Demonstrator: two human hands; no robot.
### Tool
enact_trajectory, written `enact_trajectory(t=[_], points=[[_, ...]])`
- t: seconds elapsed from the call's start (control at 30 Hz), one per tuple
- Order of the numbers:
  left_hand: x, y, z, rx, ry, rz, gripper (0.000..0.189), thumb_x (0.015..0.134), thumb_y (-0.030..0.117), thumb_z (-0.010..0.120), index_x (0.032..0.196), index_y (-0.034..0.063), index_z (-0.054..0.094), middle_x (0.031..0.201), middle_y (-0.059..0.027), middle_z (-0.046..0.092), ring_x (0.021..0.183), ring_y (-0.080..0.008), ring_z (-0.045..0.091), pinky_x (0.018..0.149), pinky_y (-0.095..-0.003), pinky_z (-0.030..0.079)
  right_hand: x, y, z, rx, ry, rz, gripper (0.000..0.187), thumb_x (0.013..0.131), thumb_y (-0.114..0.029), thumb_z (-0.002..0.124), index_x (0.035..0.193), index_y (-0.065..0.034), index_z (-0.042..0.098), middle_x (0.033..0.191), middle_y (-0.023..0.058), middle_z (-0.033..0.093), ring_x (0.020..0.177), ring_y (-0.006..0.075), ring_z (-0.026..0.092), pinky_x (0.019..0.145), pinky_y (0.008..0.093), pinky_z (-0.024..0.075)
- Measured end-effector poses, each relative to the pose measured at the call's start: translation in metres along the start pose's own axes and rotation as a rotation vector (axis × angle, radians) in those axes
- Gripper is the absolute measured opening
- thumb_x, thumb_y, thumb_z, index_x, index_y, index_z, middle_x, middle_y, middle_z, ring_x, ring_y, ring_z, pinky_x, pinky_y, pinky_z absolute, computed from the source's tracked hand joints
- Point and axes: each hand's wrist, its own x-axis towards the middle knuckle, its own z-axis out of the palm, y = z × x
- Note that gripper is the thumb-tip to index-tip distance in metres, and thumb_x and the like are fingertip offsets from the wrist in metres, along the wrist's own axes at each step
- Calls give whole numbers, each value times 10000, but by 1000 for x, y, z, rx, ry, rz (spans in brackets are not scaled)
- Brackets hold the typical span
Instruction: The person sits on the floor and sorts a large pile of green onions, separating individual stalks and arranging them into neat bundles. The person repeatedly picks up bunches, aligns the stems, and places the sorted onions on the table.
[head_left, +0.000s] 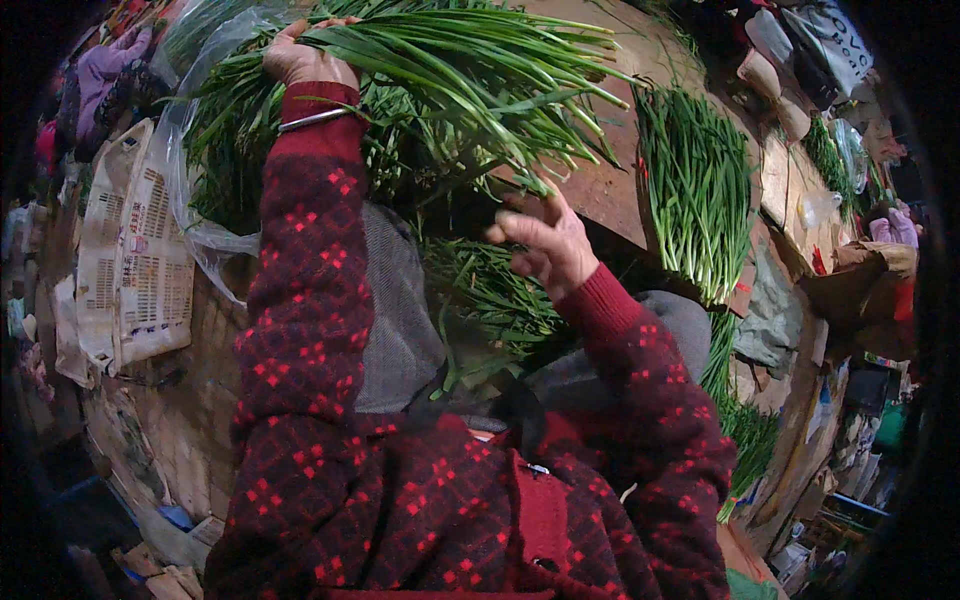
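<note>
My left hand (311, 60) grips a bunch of long green garlic chives (465, 75) around its leafy part. The pale stem ends of the bunch point right and fan out. Below these ends is my right hand (551, 244), with its fingers apart and slightly blurred. One of its fingertips is at the lowest stem ends; whether it touches them is hard to tell. More loose green leaves (495, 292) lie low between my knees. Under the held bunch, further chives spread over a clear plastic sheet (180, 172).
To the right, a neat bundle of chives (694, 195) lies on a brown board (600, 195). A white plastic crate (139, 262) bearing writing stands at left. Farther right are a cardboard box (862, 285) and more chives (750, 442). Another person's purple sleeve (101, 82) shows at upper left.
</note>
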Motion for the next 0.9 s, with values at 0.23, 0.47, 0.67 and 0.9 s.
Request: enact_trajectory(t=[0.23,0.47,0.67,0.9], points=[[-1,-7,3,89,23,66,225,817,200,414,755,-15,380,615,-158,418,592,-321,466,703,-527,470,38,3,12,600,-40,47,272,850,-100,605,1115,-122,547,870,37,584,769,182,591,511,254,384],[22,-11,-15,79,62,-57,229,814,175,426,834,-39,347,709,-187,418,610,-329,469,726,-547,464,4,-14,-5,-106,-35,-194,160,891,-198,531,887,-46,578,628,49,550,506,138,502,433,259,357],[99,-7,-70,173,-130,-223,246,838,108,425,877,-135,418,787,-267,523,722,-413,547,838,-530,476,-35,-24,-19,14,28,79,280,919,-294,497,802,-47,562,534,30,499,434,115,425,418,253,305],[104,6,-83,107,-100,-57,246,865,123,408,984,-92,413,852,-247,553,748,-386,553,818,-514,484,-72,4,-37,-1608,-357,233,340,843,-285,676,1017,0,615,740,108,650,685,175,633,606,319,500]])
